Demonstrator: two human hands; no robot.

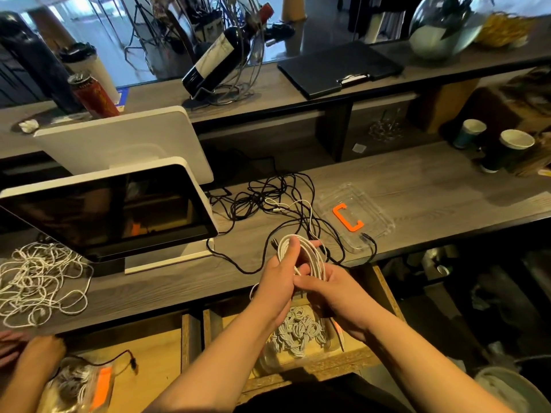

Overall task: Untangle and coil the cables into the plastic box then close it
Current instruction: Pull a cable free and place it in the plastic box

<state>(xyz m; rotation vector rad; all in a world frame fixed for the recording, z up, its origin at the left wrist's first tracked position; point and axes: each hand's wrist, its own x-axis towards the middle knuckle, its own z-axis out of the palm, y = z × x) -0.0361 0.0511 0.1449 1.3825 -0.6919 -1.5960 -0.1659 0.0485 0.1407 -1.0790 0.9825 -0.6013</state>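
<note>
A grey wood-grain table [417, 186] runs across the view, with a higher shelf [298, 84] behind it carrying a tilted wine bottle [211, 59] and a black folder [337, 67]. At the far left of the table lies a loose heap of white cord [38, 281], beside a white-framed screen [107, 210] on its stand. Right of the screen a tangle of black cables [268, 195] spreads over the table. Just in front of the table edge, the left hand [275, 281] and right hand [337, 296] both grip a coil of white cable [304, 251], fingers curled round its loops. Below the hands, a clear plastic box [298, 332] already holds coiled white cables. Further right on the table lies a clear lid [372, 213] with an orange clip [347, 217], then two paper cups [507, 150].
</note>
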